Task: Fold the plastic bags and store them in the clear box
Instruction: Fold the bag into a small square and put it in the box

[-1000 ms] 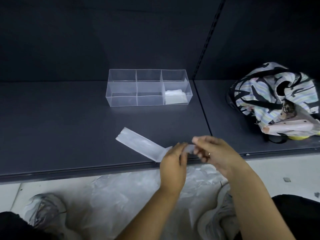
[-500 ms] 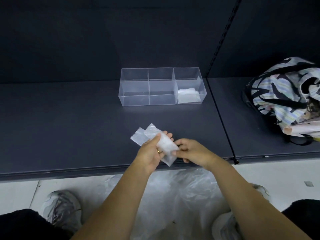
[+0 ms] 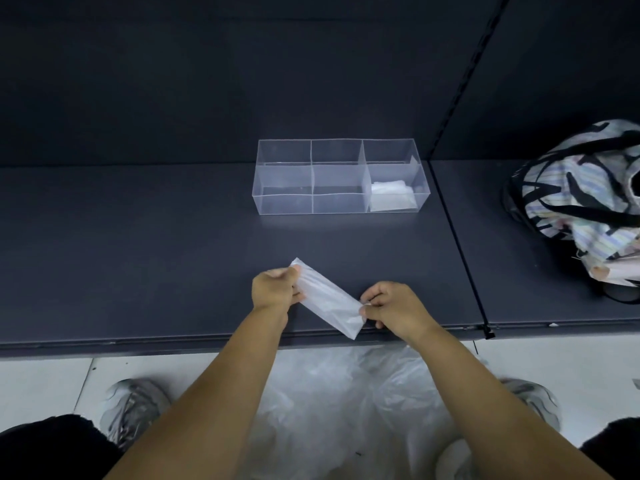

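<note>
A folded strip of clear plastic bag (image 3: pixel 327 299) lies slanted over the near part of the dark shelf (image 3: pixel 138 258). My left hand (image 3: pixel 273 289) pinches its far upper end. My right hand (image 3: pixel 391 306) pinches its near lower end. The clear box (image 3: pixel 341 176) with several compartments stands further back on the shelf. A folded white bag (image 3: pixel 391 195) lies in its right front compartment; the other compartments look bare.
A striped fabric bag (image 3: pixel 585 199) sits on the shelf at the right. Loose plastic bags (image 3: pixel 339 410) are heaped on the floor between my shoes, below the shelf's front edge. A vertical divider seam (image 3: pixel 457 244) runs across the shelf right of the box.
The long strip was folded back on itself to a shorter length. My left hand has moved to its far end and my right hand to its near end, stretching it flat.
</note>
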